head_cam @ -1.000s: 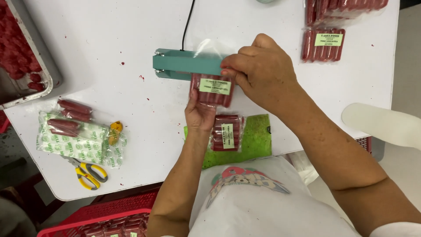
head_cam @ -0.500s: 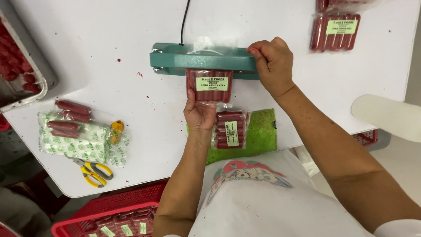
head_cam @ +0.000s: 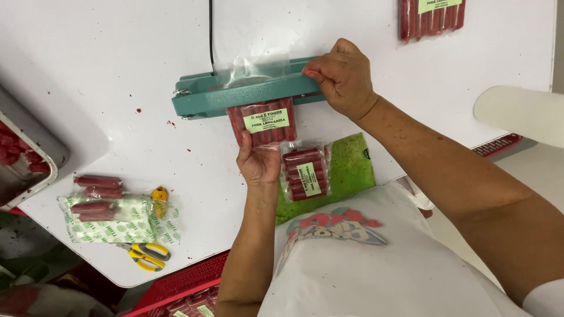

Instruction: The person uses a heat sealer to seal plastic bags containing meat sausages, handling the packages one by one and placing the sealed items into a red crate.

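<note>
The left hand (head_cam: 258,164) cups a clear plastic pack of red sausages (head_cam: 262,122) from below, its open end lying under the bar of the teal metal heat sealer (head_cam: 247,94) on the white table (head_cam: 117,70). The right hand (head_cam: 343,79), fisted, presses the bar's end. Keeping the film flat and unwrinkled should give a clean seal.

Both forearms are bare, with no sleeves, gloves, watch or rings on the hands. The person wears a white apron (head_cam: 376,270) over a top with a red-and-teal print (head_cam: 338,226).
</note>
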